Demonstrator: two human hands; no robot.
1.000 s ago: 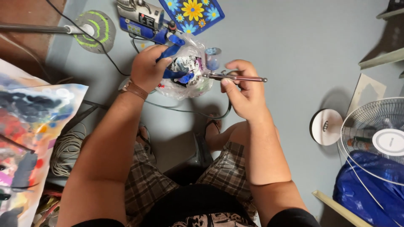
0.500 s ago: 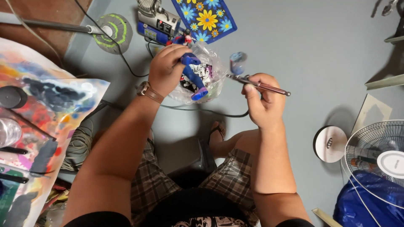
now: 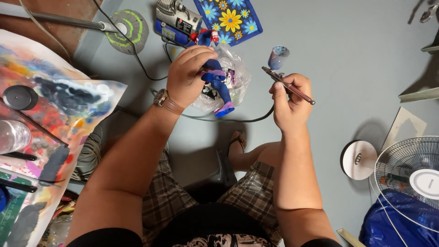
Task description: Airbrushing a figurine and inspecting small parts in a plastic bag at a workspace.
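Grey concrete floor [image 3: 347,55] fills most of the view from the head camera, with the person seated on it in plaid shorts, one sandalled foot tucked forward. At the left lies a large sheet of paper [image 3: 68,100] blotched with sprayed reds, blues and blacks; it looks like a test surface, kept within easy reach of the left arm. At the right edge stands a white fan [image 3: 411,178] over a blue plastic bag [image 3: 393,224]. At the top, a blue mat with yellow flowers [image 3: 228,18] lies beside a small compressor [image 3: 176,20], from which a dark hose [image 3: 228,120] runs under the hands towards the right one.

The left hand [image 3: 187,75] (a watch sits on its wrist) is closed firmly around a blue figure [image 3: 219,84] with purple trim, fingers curled over its upper half so the legs hang free and turned towards the tool. A crumpled clear plastic bag [image 3: 238,75] sits just behind the figure, probably to catch stray paint.

The right hand [image 3: 290,98] grips an airbrush [image 3: 288,84] like a pen, fingers wrapped tight round its slim body, forefinger on top where the trigger would be. Its colour cup points up and its nozzle aims at the figure, near but apart.
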